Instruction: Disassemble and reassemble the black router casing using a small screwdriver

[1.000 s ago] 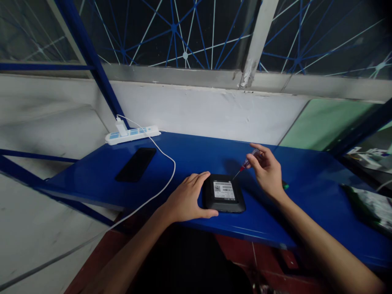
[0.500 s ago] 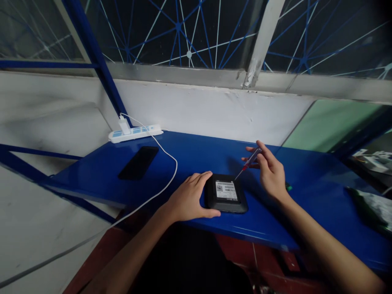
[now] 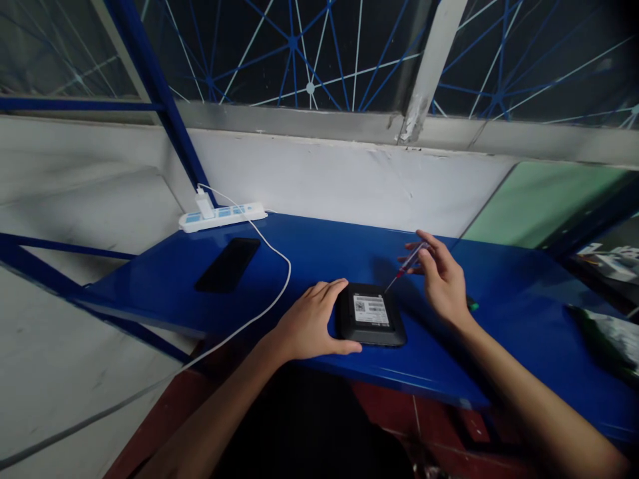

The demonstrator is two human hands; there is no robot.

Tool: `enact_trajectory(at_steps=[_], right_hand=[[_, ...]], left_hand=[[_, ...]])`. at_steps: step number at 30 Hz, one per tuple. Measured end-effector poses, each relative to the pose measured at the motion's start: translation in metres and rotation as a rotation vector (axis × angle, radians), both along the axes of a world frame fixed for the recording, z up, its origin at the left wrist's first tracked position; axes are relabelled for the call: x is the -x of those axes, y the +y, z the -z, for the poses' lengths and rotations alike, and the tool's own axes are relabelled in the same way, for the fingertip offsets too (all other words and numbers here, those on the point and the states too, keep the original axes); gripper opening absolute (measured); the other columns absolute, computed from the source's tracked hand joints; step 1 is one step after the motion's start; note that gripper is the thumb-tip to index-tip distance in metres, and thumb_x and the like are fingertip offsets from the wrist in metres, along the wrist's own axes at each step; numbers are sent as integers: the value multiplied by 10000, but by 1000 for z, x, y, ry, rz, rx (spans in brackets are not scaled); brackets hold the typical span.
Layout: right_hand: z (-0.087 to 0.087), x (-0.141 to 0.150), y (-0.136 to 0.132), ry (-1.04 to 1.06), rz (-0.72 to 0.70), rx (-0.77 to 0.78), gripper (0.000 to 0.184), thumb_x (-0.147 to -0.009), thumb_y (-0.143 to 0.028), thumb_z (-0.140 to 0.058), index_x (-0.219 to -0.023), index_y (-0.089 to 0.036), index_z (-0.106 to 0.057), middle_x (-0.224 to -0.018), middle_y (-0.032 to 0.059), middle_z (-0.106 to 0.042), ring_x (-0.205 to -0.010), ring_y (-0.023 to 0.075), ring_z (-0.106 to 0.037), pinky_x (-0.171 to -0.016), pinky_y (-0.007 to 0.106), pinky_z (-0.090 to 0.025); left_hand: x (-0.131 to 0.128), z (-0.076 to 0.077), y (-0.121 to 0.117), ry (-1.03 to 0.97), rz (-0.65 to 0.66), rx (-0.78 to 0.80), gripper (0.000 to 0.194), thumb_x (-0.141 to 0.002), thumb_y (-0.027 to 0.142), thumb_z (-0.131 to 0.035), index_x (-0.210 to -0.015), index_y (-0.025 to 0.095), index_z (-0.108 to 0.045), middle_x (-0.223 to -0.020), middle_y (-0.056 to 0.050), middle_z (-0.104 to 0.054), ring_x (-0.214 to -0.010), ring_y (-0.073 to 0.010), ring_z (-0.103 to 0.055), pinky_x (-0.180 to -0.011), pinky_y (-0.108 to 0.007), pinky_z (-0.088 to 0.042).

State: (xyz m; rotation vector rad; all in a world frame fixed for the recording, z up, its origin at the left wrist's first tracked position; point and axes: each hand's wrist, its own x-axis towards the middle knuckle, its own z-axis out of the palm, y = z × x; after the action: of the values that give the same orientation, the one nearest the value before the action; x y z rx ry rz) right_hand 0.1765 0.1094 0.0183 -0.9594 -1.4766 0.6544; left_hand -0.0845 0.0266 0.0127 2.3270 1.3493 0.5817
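Observation:
A flat black device with a white printed label [image 3: 372, 336] lies on the blue table near its front edge. My left hand [image 3: 312, 322] is closed around the device's left side, thumb at the near edge and fingertips at the far corner. My right hand [image 3: 442, 276] grips a screwdriver [image 3: 409, 259] with a clear purplish handle and a red collar. The screwdriver slants down to the left, its tip at the device's far right corner. Whether the tip sits in a screw is too small to tell.
A black phone [image 3: 228, 265] lies to the left. Behind it, a white power strip [image 3: 224, 217] holds a charger, whose white cable [image 3: 269, 307] loops across the table. A small green-tipped object [image 3: 472, 304] is partly hidden behind my right wrist. A green-and-white packet [image 3: 606, 342] lies far right.
The whole view has shifted slightly. My right fingers have changed position a little on the screwdriver handle, while its tip stays at the same corner. The left hand keeps its hold.

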Motion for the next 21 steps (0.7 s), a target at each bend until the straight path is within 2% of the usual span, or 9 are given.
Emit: enact_trajectory(at_steps=[2,3,8,10,16,21], right_hand=[[1,0,0,-6,-16,-1,453,-964,-406,-520,-1398,-274,-524,-1170,93,-673,-842,201,-735,-679,358,-627],[0,0,0,-13,-6,-11,462,-957,-400,-538,-1400,-272,-524,-1153,89,-679,-827,197,-731,-693,366,-626],[-2,1,-1,-49,80,-52,389,-872,-384,-680,-1238,-268,-617,-804,-4,-638,-621,149,-649,-631,342,-596],[-2,1,-1,-57,71,-42,385,-881,-383,-664,-1243,-270,-599,-755,-18,-617,-598,152,-640,-607,339,-587],[-1,1,1,-37,64,-22,506,-879,-378,-656,-1356,-275,-519,-875,16,-657,-688,187,-685,-671,390,-614],[-1,0,2,-2,61,-64,472,-874,-378,-666,-1320,-302,-530,-861,4,-613,-673,183,-665,-634,386,-608]], left_hand=[[0,0,0,-5,3,-5,1056,-684,621,-771,-1529,229,-274,-1510,-160,-440,-1379,-402,-421,-1104,-573,-388],[0,1,0,-8,4,-8,1052,-686,623,-768,-1529,231,-275,-1510,-159,-439,-1380,-403,-419,-1104,-575,-386],[0,3,1,-10,4,-14,1037,-681,615,-779,-1509,212,-302,-1491,-160,-453,-1365,-386,-435,-1107,-548,-395],[0,2,1,-19,0,-22,1027,-669,601,-791,-1495,212,-320,-1478,-150,-464,-1355,-378,-445,-1108,-536,-399],[1,2,2,-21,-9,-51,987,-659,560,-796,-1468,218,-346,-1458,-146,-479,-1347,-380,-443,-1112,-547,-393],[2,6,5,-26,-74,-52,979,-693,599,-766,-1474,201,-330,-1476,-172,-459,-1363,-385,-428,-1098,-572,-404]])
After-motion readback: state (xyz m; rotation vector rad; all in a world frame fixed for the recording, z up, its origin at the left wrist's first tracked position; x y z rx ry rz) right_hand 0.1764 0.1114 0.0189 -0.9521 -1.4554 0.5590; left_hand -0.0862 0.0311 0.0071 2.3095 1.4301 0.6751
